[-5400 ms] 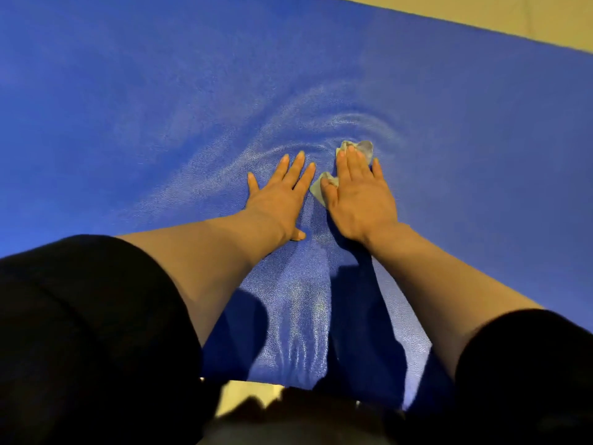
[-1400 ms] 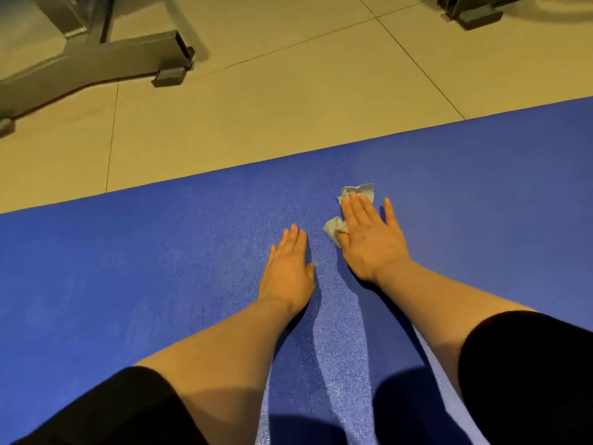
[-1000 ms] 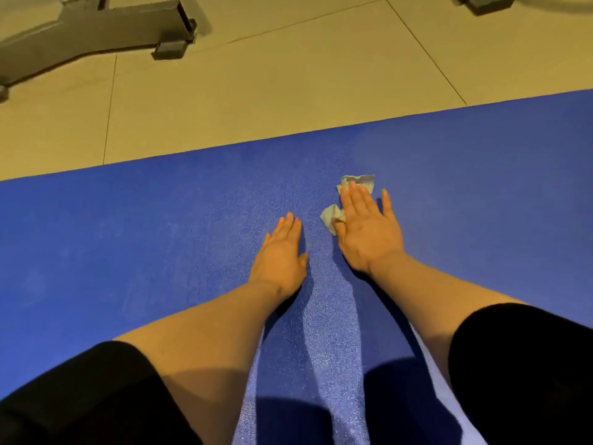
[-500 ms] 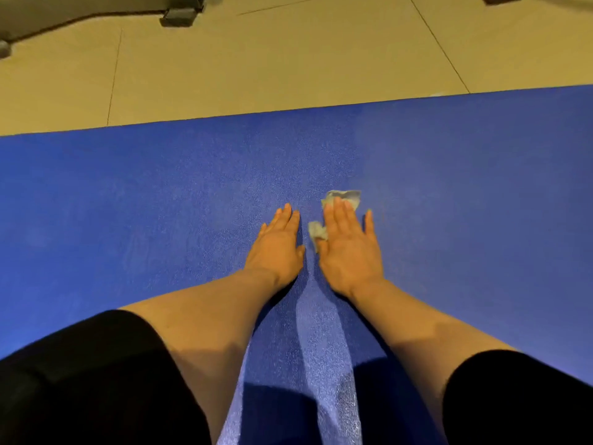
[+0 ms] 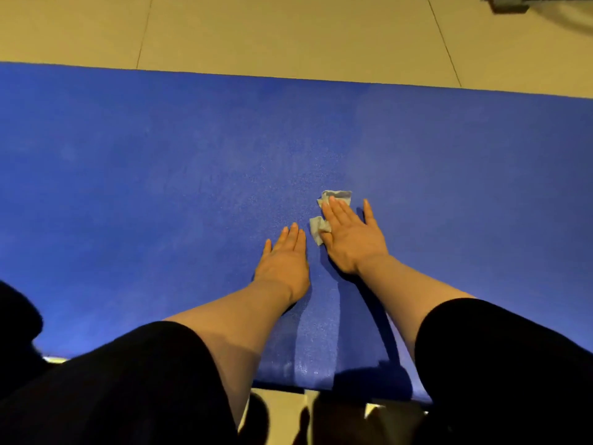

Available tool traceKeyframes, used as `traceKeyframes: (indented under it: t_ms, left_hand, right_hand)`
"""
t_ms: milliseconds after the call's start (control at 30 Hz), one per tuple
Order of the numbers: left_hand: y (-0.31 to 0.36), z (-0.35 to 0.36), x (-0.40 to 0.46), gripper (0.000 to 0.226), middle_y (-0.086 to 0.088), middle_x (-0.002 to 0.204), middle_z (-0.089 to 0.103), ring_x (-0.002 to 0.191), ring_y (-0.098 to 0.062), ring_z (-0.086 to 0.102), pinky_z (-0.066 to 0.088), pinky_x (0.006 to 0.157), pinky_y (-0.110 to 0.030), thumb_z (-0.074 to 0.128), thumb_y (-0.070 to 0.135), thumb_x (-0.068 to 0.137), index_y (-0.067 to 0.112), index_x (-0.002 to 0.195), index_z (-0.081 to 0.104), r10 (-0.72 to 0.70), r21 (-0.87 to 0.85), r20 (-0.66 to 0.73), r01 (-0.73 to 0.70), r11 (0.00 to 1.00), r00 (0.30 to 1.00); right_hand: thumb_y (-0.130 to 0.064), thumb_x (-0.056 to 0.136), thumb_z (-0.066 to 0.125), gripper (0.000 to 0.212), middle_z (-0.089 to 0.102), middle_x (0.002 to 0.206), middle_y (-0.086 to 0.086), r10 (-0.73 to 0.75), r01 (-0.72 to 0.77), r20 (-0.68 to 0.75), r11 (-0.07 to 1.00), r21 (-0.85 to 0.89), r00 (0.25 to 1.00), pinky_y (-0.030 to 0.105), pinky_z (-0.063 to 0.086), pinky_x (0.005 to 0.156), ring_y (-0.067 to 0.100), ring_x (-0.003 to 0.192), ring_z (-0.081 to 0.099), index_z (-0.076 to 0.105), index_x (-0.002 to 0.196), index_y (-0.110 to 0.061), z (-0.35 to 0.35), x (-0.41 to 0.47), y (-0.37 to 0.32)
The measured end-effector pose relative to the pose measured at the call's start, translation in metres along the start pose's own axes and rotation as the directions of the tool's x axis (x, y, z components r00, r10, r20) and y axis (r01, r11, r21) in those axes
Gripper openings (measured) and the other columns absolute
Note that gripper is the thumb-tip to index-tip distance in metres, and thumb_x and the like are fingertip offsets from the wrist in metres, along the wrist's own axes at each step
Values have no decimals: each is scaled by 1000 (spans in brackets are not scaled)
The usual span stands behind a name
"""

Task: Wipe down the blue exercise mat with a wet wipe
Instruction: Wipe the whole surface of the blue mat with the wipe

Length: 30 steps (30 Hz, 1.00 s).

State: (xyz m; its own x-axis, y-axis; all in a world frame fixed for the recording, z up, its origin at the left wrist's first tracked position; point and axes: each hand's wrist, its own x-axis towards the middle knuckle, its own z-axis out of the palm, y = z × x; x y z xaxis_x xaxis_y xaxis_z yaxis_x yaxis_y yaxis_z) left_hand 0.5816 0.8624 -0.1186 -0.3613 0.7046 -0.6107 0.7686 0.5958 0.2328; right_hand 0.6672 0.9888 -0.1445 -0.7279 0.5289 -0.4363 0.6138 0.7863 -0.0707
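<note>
Pressing flat on the blue exercise mat [image 5: 160,187], both of the person's hands lie palm down near the middle of the head view, the only view on record.

The right hand [image 5: 349,239] has its fingers straight and close together, with the little finger splayed to the right. It holds down a crumpled pale wet wipe [image 5: 335,196] against the mat. The wipe shows in two places: a bunched part past the fingertips on the far side, and a smaller fold just left of the index finger. The rest is hidden under the palm.

The left hand [image 5: 284,260] rests just left of the right and slightly nearer, fingers straight and together, holding nothing. It does not touch the wipe; a narrow strip of mat separates them.

A lighter, glistening band on the mat runs from between the wrists toward the near edge.

Black sleeves [image 5: 500,358] cover both upper arms; the forearms are bare.

The mat spans the frame from left to right. Beyond its far edge lies beige tiled floor [image 5: 288,30] with thin joints. A dark object [image 5: 507,4] sits at the far right corner, too cropped to identify.
</note>
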Motion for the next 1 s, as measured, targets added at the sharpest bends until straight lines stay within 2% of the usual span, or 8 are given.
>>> traceKeyframes:
  t_ms: [67, 133, 300, 467, 567, 667, 833, 1000]
  left_hand:
    - [-2, 5, -14, 61, -2, 161, -17, 149, -18, -13, -6, 120, -39, 27, 24, 107, 11, 154, -9, -10, -1, 9, 10, 1000, 1000]
    - [-3, 10, -25, 61, -2, 161, -16, 149, -17, -12, -6, 120, -38, 27, 25, 107, 11, 154, -8, -22, 2, 24, 22, 1000, 999]
    - [2, 23, -61, 63, -3, 162, -11, 149, -18, -7, -3, 120, -38, 32, 27, 105, 11, 155, -4, -32, 29, 56, 30, 999, 998]
    - [9, 47, -108, 60, -3, 163, -10, 150, -17, -6, -3, 119, -38, 29, 26, 106, 11, 155, -2, -50, 18, 47, 49, 999, 998]
    - [16, 58, -129, 62, -3, 163, -10, 150, -18, -7, -4, 120, -38, 32, 24, 105, 11, 155, -3, -61, 27, 49, 60, 998, 997]
    - [19, 59, -143, 65, -4, 163, -9, 150, -18, -7, -4, 119, -38, 36, 22, 103, 11, 155, -3, -43, 33, 44, 41, 999, 998]
    - [13, 63, -159, 65, -3, 163, -9, 150, -17, -7, -3, 120, -38, 36, 20, 103, 12, 155, -2, -19, 26, 59, 18, 1000, 998]
    - [15, 67, -167, 70, -3, 163, -8, 149, -17, -7, -3, 120, -38, 41, 20, 101, 12, 155, -3, -37, 21, 40, 36, 999, 999]
  right_hand:
    - [-39, 104, 9, 58, -15, 162, 0, 82, -83, 29, 996, 13, 996, 49, -18, 116, 13, 149, -12, -11, 154, -16, -2, -8, -2]
    - [-40, 104, 8, 60, -14, 162, 4, 99, -101, 58, 994, 44, 993, 49, -15, 117, 16, 149, -13, -12, 153, -12, 3, -23, -23]
    - [-40, 105, 10, 57, -15, 162, 0, -42, 39, 127, 999, 26, 991, 48, -16, 117, 12, 149, -11, -11, 154, -18, 11, -56, -27]
    - [-38, 104, 9, 58, -12, 162, 2, 113, -124, 195, 991, 45, 974, 50, -15, 117, 14, 149, -11, -8, 154, -14, 13, -94, -26]
    - [-39, 104, 8, 58, -13, 162, 2, 22, -38, 224, 997, 67, 974, 50, -13, 117, 16, 149, -13, -9, 154, -13, 22, -117, -50]
    - [-39, 104, 9, 57, -12, 162, -2, -19, 6, 227, 998, 57, 974, 51, -14, 116, 12, 149, -10, -7, 154, -17, 17, -121, -40]
    - [-40, 104, 8, 59, -12, 162, 0, 93, -112, 234, 991, 73, 968, 50, -15, 115, 14, 149, -11, -7, 155, -15, 21, -141, -49]
    - [-40, 105, 9, 56, -14, 162, -1, -80, 67, 231, 996, 62, 970, 52, -13, 116, 13, 148, -14, -7, 155, -20, 28, -155, -66]
